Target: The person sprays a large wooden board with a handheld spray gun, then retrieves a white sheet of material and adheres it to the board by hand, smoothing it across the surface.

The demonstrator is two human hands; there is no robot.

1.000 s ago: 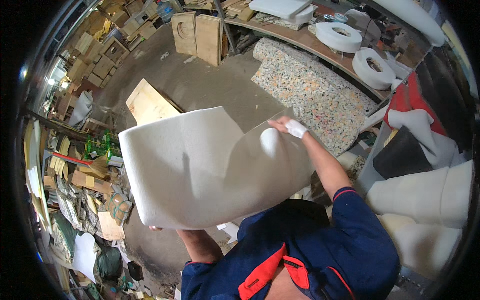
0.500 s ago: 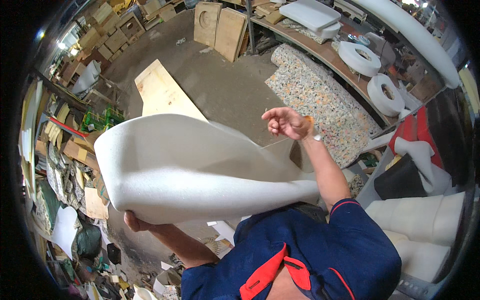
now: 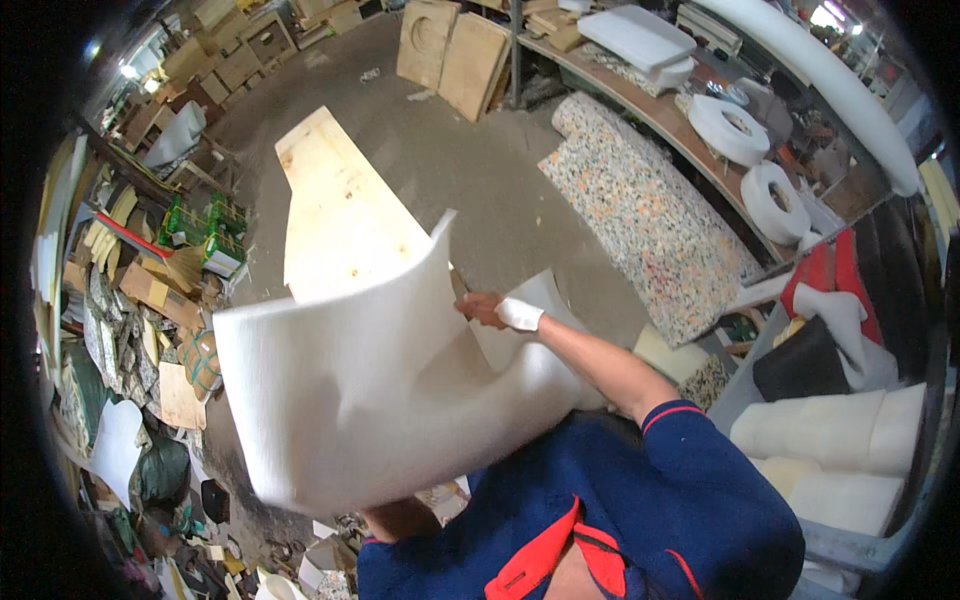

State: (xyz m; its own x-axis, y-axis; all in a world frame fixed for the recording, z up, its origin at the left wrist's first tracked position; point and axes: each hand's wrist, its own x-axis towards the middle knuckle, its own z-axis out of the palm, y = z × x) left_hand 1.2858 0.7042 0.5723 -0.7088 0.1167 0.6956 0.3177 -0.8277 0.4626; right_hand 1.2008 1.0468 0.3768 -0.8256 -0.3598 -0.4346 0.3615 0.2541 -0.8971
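Foam sheet (image 3: pixel 340 400), white and broad, up off the floor (image 3: pixel 500 190) in front of the dark blue shirt (image 3: pixel 690 500), bowed across its width, with one narrow corner standing up at the upper right. Right hand (image 3: pixel 487 310), with white wrapping (image 3: pixel 520 314) at the wrist, just beside that corner; fingers (image 3: pixel 469 303) partly bent and close together, near or on the foam, impossible to tell whether pinching it. Left hand out of sight behind the lower edge, only part of a forearm (image 3: pixel 400 518) showing; cannot tell how far open or what held, though probably supporting from below.

Progress, judging by the pose: lifting done, handling about midway; not yet lying flat, not yet set down, bulge near the right hand not yet evened out.

Beyond the sheet, pale wooden board (image 3: pixel 345 215), lower end hidden. Farther right, speckled foam roll (image 3: pixel 650 220) beside a brown surface (image 3: pixel 655 98) bearing white slabs (image 3: pixel 630 40) and white rings (image 3: pixel 720 145). Wooden panels (image 3: pixel 470 65) near its far end.

In the way: scrap heap (image 3: pixel 105 330) and green boxes (image 3: pixel 183 222) off to the left, white foam stack (image 3: pixel 830 435) to the right, likely narrowing room for turning.
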